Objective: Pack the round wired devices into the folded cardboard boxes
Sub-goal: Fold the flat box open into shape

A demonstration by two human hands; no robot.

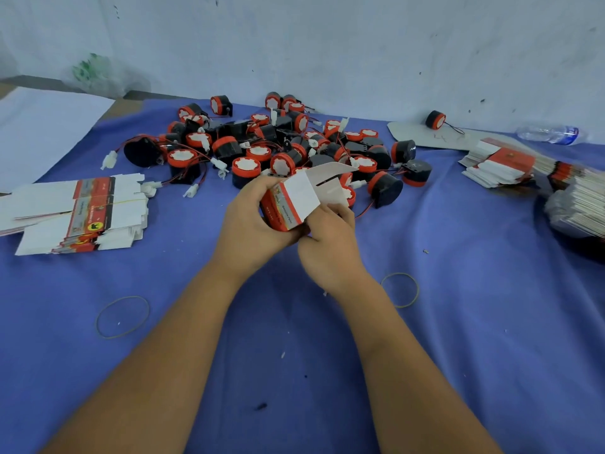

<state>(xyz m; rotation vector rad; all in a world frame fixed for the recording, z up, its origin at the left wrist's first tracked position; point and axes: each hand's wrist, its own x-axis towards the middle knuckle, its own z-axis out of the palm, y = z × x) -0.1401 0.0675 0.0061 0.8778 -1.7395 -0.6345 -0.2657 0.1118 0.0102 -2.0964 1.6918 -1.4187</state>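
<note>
A small red and white cardboard box (288,204) is held above the blue cloth in the middle, its white end flaps standing open. My left hand (252,224) grips its body from the left. My right hand (330,244) holds it from below right, its fingers at the flaps. Behind the box lies a heap of several round black devices with red caps (262,149), trailing red and black wires with white plugs. One more device (435,120) lies apart at the back right. I cannot tell what is inside the box.
Flat unfolded boxes lie stacked at the left (82,214) and at the right (504,165). Two rubber bands (122,317) (400,290) lie on the blue cloth (491,322). A plastic bottle (550,134) lies by the wall. White paper (42,132) covers the far left.
</note>
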